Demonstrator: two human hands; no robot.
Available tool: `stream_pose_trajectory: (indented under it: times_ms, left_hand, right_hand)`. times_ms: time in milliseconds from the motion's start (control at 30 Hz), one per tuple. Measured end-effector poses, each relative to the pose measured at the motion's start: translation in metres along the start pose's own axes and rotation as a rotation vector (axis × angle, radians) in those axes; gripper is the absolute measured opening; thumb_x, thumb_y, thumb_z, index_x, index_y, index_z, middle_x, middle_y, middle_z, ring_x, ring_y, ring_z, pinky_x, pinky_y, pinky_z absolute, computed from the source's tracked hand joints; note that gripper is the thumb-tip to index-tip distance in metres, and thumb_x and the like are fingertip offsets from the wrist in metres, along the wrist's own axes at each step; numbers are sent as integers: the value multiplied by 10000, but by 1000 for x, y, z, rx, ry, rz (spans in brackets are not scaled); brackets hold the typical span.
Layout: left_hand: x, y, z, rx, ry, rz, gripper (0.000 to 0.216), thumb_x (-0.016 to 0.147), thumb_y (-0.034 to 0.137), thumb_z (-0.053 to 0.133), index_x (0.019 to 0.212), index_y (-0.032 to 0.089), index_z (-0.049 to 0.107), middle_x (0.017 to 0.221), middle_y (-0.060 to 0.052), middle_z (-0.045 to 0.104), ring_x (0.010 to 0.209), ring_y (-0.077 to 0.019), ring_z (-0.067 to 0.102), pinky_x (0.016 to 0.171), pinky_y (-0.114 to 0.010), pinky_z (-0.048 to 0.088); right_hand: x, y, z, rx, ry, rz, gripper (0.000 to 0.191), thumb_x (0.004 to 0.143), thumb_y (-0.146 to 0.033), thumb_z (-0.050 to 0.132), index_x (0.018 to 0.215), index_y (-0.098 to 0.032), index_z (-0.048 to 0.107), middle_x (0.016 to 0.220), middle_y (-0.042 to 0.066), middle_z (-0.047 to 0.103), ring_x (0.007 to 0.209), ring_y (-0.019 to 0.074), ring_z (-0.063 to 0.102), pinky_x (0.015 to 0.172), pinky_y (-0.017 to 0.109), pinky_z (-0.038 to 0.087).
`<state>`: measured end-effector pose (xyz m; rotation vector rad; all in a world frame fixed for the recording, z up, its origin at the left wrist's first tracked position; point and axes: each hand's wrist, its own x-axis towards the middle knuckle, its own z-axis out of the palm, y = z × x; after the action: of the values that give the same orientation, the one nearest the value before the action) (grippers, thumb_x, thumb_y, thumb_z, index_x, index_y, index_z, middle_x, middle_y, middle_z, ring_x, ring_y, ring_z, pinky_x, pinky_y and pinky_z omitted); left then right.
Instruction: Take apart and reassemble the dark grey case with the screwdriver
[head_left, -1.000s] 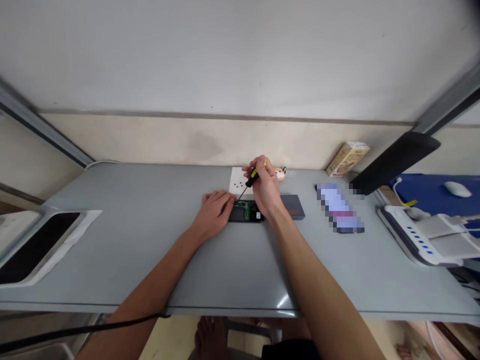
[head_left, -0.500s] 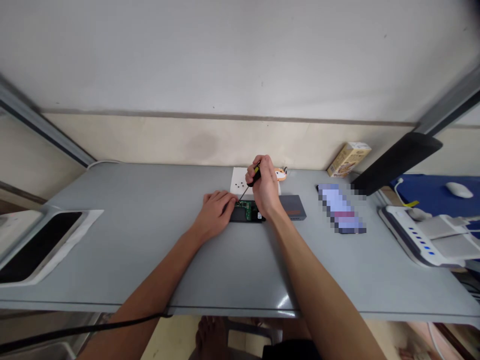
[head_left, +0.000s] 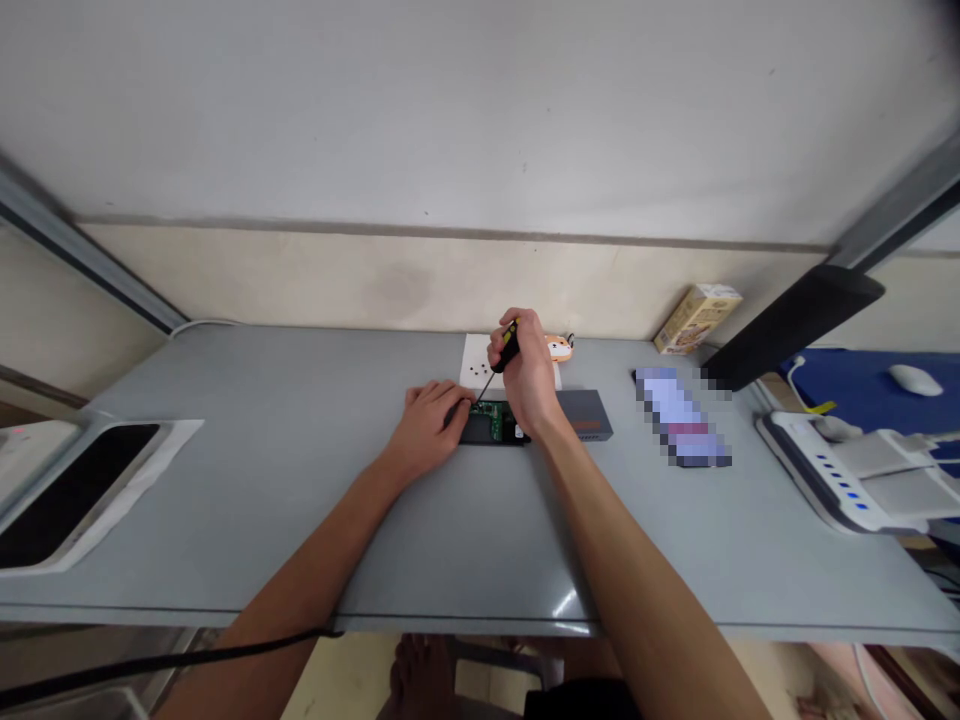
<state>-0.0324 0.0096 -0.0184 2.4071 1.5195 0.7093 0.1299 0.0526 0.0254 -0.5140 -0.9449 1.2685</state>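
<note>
A small black device case [head_left: 491,427] with a green circuit board [head_left: 489,413] inside lies open on the grey table [head_left: 300,480]. My right hand [head_left: 529,375] is closed round a black and yellow screwdriver [head_left: 505,353], its thin shaft slanting down to the board's left end. My left hand [head_left: 429,425] rests on the table with its fingers pressed on the left edge of the case, right by the screwdriver's tip. A grey cover [head_left: 586,414] lies just right of my right wrist.
Behind the hands lies a white sheet [head_left: 475,364] with small dark screws, and a small orange figure [head_left: 559,348]. Further right are a blurred-out flat object [head_left: 681,416], a tan carton [head_left: 695,317], a black monitor edge [head_left: 787,320] and a white power strip [head_left: 832,470]. A black-lined tray [head_left: 67,490] sits far left.
My right hand has shifted slightly on the screwdriver handle, its fingers turning round it. The left hand and the case have stayed put.
</note>
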Motion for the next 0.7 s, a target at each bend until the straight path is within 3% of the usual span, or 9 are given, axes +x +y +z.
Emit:
stream_pose_trajectory:
  times_ms: [133, 233, 367, 467, 600, 700]
  left_hand:
    - [0, 0, 0, -1, 2, 0, 282, 1067, 290, 366, 1090, 242, 643, 1094, -34, 710, 1074, -226, 603, 951, -424, 325]
    - [0, -1, 0, 7, 0, 3, 282, 1067, 289, 361, 1101, 248, 638, 1102, -37, 712, 1089, -231, 605, 955, -428, 327]
    - [0, 0, 0, 20, -9, -3, 289, 1065, 297, 359, 1104, 254, 642, 1126, -40, 719, 1089, -242, 609, 959, -443, 329]
    - [0, 2, -1, 39, -4, -2, 290, 1062, 307, 367, 1090, 246, 649, 1116, -47, 720, 1073, -249, 610, 958, -450, 335]
    - [0, 4, -3, 48, -9, 0, 300, 1062, 337, 373, 1080, 239, 657, 1095, -54, 711, 1064, -263, 600, 965, -462, 340]
    - [-1, 3, -3, 8, -5, -2, 302, 1067, 358, 372, 1128, 239, 643, 1110, -57, 697, 1089, -261, 598, 996, -463, 346]
  right_hand:
    - [-2, -7, -1, -44, -11, 40, 288, 917, -551, 628, 964, -269, 595, 774, -21, 530, 721, 125, 551, 671, 267, 457]
    - [-2, -7, -3, -87, 18, 65, 338, 853, -552, 715, 924, -269, 542, 850, -23, 592, 761, 124, 627, 701, 270, 493]
    - [-1, 3, -6, -234, 8, -30, 359, 911, -593, 635, 905, -262, 495, 710, -67, 523, 601, 95, 567, 649, 266, 478]
    - [-2, 5, -3, -288, -8, -84, 355, 951, -608, 565, 960, -259, 501, 687, -72, 474, 628, 101, 582, 681, 270, 493]
    - [-9, -25, 7, -307, -30, -193, 297, 1009, -565, 482, 1006, -270, 507, 763, -43, 497, 684, 115, 605, 722, 296, 493]
    - [-21, -64, 3, -545, -78, -281, 211, 1017, -482, 518, 1009, -275, 564, 868, -10, 561, 698, 124, 563, 713, 308, 477]
